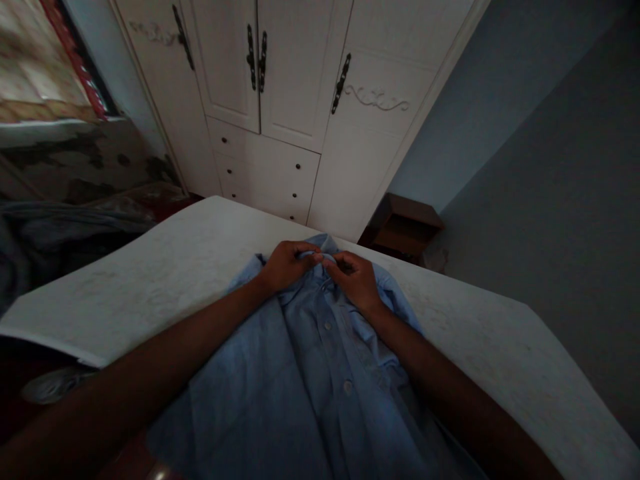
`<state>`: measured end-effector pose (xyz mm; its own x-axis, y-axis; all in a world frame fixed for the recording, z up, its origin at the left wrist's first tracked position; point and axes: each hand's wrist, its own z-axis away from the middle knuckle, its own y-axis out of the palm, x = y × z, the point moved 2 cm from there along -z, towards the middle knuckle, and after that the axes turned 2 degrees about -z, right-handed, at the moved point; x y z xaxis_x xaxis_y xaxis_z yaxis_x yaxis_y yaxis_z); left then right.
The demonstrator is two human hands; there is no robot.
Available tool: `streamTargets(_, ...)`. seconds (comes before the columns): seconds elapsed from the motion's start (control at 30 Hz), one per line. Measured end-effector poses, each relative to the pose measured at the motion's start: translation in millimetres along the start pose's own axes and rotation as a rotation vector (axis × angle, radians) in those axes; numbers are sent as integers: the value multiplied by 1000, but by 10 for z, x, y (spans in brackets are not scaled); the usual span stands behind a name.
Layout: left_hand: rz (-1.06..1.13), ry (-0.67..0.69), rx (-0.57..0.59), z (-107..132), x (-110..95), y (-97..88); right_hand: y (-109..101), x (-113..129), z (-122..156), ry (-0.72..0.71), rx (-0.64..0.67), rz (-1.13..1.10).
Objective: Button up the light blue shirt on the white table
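A light blue button-up shirt point(310, 373) lies front-up on a white table point(150, 280), its collar at the far end. My left hand point(287, 263) pinches the left side of the collar with curled fingers. My right hand point(353, 277) pinches the right side of the collar, right beside the left hand. The fingertips of both hands meet at the top button area. White buttons run down the shirt's placket toward me.
A white wardrobe point(280, 100) with dark handles and small drawers stands beyond the table. A brown wooden box point(405, 230) sits on the floor at its right. Dark clothing point(60, 233) lies heaped at the left. A grey wall is at the right.
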<state>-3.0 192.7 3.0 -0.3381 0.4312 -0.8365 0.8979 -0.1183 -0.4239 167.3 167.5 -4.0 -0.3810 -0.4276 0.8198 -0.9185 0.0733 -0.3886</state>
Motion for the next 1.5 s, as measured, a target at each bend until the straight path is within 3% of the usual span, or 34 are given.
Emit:
streamTargets(0.17, -14, 10, 10, 26, -26, 32, 13, 61, 6, -36, -20, 77)
streamTargets(0.47, 25, -15, 30, 5, 2, 49, 52, -22, -37, 136, -32, -111)
streamTargets(0.7, 91, 10, 22, -14, 23, 54, -7, -31, -48, 117, 23, -210)
streamTargets(0.97, -33, 29, -90, 29, -102, 0, -25, -17, -43, 59, 30, -175)
streamTargets(1.17, -172, 77, 4, 66, -165, 6, -23, -74, -57, 116, 14, -188)
streamTargets(1.33, -207, 121, -13, 68, -144, 29, -18, -69, -53, 133, 56, -238)
streamTargets(1.5, -140, 70, -15, 64, -118, 20, -3, -45, -50, 128, 51, -221)
